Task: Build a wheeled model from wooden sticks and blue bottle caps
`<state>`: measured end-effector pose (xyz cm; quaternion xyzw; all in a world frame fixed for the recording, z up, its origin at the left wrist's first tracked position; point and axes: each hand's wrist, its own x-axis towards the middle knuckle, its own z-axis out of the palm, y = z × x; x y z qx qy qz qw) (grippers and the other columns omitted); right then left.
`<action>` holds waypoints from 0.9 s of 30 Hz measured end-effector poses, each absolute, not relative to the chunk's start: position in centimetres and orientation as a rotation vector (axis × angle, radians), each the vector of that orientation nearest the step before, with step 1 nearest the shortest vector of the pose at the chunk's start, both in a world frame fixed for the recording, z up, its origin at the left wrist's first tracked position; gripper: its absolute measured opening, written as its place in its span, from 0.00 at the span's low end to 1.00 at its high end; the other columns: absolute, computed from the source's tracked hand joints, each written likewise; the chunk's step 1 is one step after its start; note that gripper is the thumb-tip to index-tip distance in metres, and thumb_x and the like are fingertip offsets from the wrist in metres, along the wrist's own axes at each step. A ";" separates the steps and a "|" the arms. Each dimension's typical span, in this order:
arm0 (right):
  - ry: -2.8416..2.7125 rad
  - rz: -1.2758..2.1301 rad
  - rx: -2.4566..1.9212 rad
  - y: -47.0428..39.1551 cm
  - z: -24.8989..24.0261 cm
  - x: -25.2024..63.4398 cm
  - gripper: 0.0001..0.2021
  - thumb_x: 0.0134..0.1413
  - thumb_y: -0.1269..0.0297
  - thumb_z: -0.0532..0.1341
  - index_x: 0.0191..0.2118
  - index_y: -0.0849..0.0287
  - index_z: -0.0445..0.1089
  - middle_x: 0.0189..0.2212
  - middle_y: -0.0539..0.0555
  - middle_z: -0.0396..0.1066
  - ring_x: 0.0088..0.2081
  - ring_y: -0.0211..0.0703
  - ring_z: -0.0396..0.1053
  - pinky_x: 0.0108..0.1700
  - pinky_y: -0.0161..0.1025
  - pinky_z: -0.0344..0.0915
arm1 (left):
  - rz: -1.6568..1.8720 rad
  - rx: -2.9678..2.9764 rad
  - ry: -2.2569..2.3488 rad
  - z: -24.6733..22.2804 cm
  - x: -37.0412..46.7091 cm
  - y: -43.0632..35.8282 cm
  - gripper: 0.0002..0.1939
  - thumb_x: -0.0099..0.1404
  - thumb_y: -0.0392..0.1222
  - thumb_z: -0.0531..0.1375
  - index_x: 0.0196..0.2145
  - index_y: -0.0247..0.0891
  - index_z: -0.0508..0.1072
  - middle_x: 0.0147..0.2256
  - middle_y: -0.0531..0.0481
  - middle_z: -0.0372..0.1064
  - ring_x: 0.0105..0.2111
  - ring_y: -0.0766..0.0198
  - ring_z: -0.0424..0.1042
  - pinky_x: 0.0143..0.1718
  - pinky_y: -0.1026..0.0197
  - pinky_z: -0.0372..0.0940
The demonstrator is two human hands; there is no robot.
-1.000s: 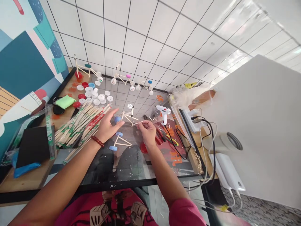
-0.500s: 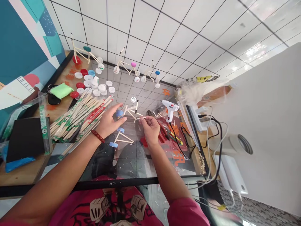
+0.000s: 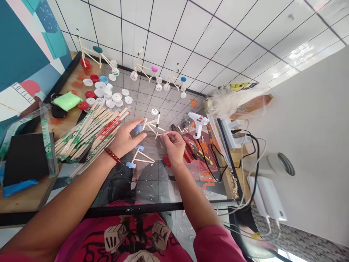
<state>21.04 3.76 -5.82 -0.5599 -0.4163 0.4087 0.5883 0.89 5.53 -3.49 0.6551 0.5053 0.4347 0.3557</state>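
In the middle of the glass-topped table (image 3: 152, 189) stands a small wooden stick frame (image 3: 152, 126) with a black-tipped upright stick. My right hand (image 3: 174, 146) pinches the end of one of its thin sticks between thumb and fingertips. At the frame's left side, my left hand (image 3: 127, 137) has thumb and index finger spread apart, beside a blue bottle cap (image 3: 138, 128); whether a fingertip touches the frame is unclear. Nearer me lies a triangular stick piece (image 3: 141, 157) with two blue caps on its short side. A white cap (image 3: 154, 112) rests just beyond the frame.
Bundled chopsticks (image 3: 92, 136) and loose white, red and blue caps (image 3: 109, 92) lie to the left. Three finished-looking stick tricycles (image 3: 147, 72) stand along the wall. At right are a white glue gun (image 3: 198, 123), red-handled pliers (image 3: 188, 150) and a black cable (image 3: 211, 174).
The camera view has shifted slightly. Both hands and the stick frame keep nearly the same places relative to each other.
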 end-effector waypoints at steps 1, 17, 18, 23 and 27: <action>-0.971 0.952 -1.301 3.8 -5.9 21.1 0.12 0.48 0.58 0.70 0.35 0.59 0.73 0.32 0.51 0.79 0.34 0.38 0.76 0.41 0.37 0.72 | 1.130 1.701 1.299 -3.5 0.9 5.5 0.26 0.61 0.45 0.64 0.57 0.41 0.74 0.60 0.46 0.71 0.60 0.51 0.69 0.64 0.48 0.63; -0.940 0.971 -1.315 4.0 -5.8 20.9 0.11 0.46 0.58 0.70 0.34 0.58 0.73 0.28 0.49 0.77 0.31 0.38 0.75 0.38 0.37 0.72 | 1.154 1.700 1.306 -3.8 0.9 5.6 0.25 0.60 0.44 0.65 0.56 0.42 0.75 0.58 0.48 0.73 0.58 0.52 0.71 0.64 0.49 0.64; -0.936 0.973 -1.315 4.0 -5.8 20.9 0.12 0.46 0.58 0.70 0.34 0.58 0.73 0.28 0.49 0.77 0.31 0.38 0.75 0.38 0.37 0.72 | 1.153 1.699 1.307 -3.8 0.9 5.6 0.25 0.60 0.43 0.65 0.56 0.42 0.75 0.58 0.48 0.72 0.58 0.53 0.71 0.64 0.49 0.64; -0.925 0.968 -1.322 4.1 -5.7 20.8 0.13 0.45 0.58 0.71 0.34 0.58 0.72 0.28 0.50 0.77 0.31 0.38 0.75 0.39 0.38 0.72 | 1.146 1.707 1.307 -3.8 1.0 5.6 0.25 0.60 0.43 0.65 0.56 0.42 0.75 0.58 0.48 0.72 0.59 0.53 0.71 0.64 0.48 0.64; -0.947 0.956 -1.323 4.1 -5.8 20.8 0.13 0.45 0.57 0.71 0.34 0.58 0.73 0.28 0.49 0.76 0.31 0.38 0.74 0.38 0.38 0.72 | 1.134 1.709 1.307 -3.6 1.0 5.6 0.25 0.61 0.43 0.65 0.56 0.42 0.75 0.58 0.47 0.72 0.59 0.52 0.70 0.64 0.48 0.64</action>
